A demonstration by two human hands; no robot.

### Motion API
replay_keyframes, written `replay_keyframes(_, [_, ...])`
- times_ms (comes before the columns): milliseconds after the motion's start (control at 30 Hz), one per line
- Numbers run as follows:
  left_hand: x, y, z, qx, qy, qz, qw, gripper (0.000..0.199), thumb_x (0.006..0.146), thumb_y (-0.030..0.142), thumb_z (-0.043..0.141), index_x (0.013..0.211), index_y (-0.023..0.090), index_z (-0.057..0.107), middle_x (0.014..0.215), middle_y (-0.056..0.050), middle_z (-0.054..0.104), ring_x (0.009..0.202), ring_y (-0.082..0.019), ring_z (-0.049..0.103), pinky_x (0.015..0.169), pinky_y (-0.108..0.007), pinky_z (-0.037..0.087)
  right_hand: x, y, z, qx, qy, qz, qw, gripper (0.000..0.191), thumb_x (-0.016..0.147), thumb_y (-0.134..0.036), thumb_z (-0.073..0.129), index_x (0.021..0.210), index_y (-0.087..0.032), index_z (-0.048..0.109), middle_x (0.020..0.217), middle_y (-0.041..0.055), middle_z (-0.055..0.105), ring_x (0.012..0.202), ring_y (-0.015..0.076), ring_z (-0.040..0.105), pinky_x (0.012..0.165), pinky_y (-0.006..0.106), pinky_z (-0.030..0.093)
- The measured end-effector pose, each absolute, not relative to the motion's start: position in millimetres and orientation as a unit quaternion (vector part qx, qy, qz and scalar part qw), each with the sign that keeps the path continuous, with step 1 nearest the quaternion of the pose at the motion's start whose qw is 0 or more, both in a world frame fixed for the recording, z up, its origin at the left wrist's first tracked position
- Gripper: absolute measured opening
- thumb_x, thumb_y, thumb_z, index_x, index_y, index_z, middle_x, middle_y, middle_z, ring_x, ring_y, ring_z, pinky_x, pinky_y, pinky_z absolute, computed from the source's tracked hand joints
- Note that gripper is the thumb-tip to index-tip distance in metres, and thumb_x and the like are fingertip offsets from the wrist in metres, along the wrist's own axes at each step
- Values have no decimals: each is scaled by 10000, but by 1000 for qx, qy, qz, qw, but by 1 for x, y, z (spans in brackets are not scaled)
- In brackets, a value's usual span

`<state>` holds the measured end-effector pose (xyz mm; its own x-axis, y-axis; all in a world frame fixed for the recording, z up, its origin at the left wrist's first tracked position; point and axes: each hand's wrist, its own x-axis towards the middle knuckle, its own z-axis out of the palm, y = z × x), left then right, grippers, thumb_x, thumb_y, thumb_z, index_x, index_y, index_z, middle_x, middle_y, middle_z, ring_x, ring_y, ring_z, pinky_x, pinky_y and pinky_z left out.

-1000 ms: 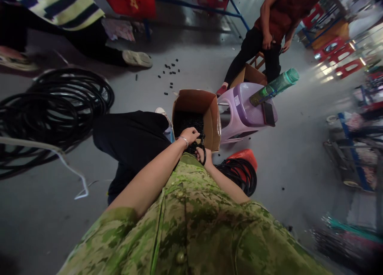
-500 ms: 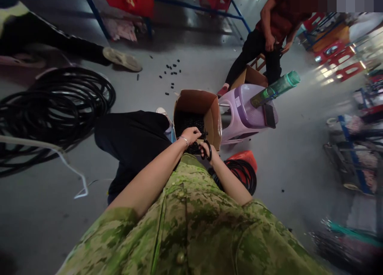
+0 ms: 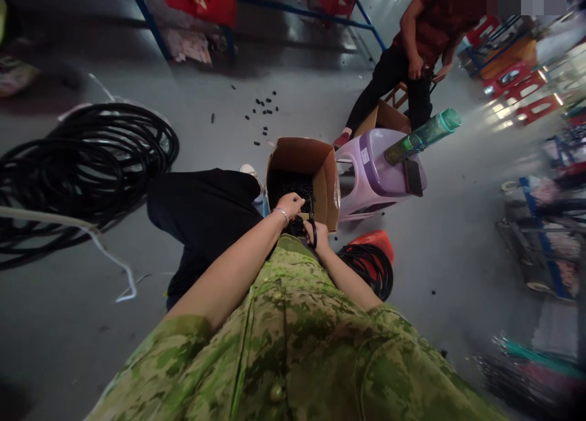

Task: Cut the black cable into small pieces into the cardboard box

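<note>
Black-handled scissors (image 3: 314, 230) are held in my right hand (image 3: 321, 237), its fingers closed round the handles, at the near edge of an open cardboard box (image 3: 326, 186). Their blades point up over the box. Just left of them, my left hand (image 3: 290, 205) is closed in a pinch above the box. Whatever lies between its fingertips is too small to make out. Inside the box is a heap of small black pieces (image 3: 293, 186), partly hidden by my left hand.
Coiled black tubing (image 3: 86, 165) lies on the left; another black coil (image 3: 373, 268) sits by a red bag (image 3: 379, 245). Beyond the box, black pieces (image 3: 263, 111) are scattered. A purple stool (image 3: 373, 171) bears a green bottle (image 3: 423, 137). A seated person (image 3: 414, 61) works beyond.
The scissors have turned in my right hand, their handles now showing narrower, and my left hand has shifted slightly left. At the far left, a passing person's outstretched leg and shoe have moved away.
</note>
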<state>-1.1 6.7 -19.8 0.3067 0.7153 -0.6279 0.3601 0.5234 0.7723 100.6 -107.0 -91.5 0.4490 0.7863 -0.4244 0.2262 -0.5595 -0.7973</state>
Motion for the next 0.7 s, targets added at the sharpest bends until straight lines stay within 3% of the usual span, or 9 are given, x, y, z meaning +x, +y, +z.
replay_keyframes(267, [-2,8,-12,400,576,174,691,195,923,181,495,729,174,477,421,85,401,310,-46,317,394,-172,246,97,-105,-89,-798,-343,409,279,451,747,-577,607,535,-179,591,357,-39,438,360,110,462,416,212,361])
replay_keyframes(533, [-1,8,-11,401,575,174,692,183,901,188,508,722,177,475,427,79,417,324,-48,322,398,-169,260,113,-105,-75,-714,-312,503,375,415,752,-569,593,689,-159,604,518,-16,538,410,91,487,420,204,359])
replay_keyframes(700, [-1,8,-8,414,564,174,693,168,887,168,480,720,182,470,424,77,410,329,-56,320,390,-173,253,126,-110,-68,-719,-421,466,296,427,786,-582,580,651,-177,581,542,-17,563,459,100,515,482,205,393])
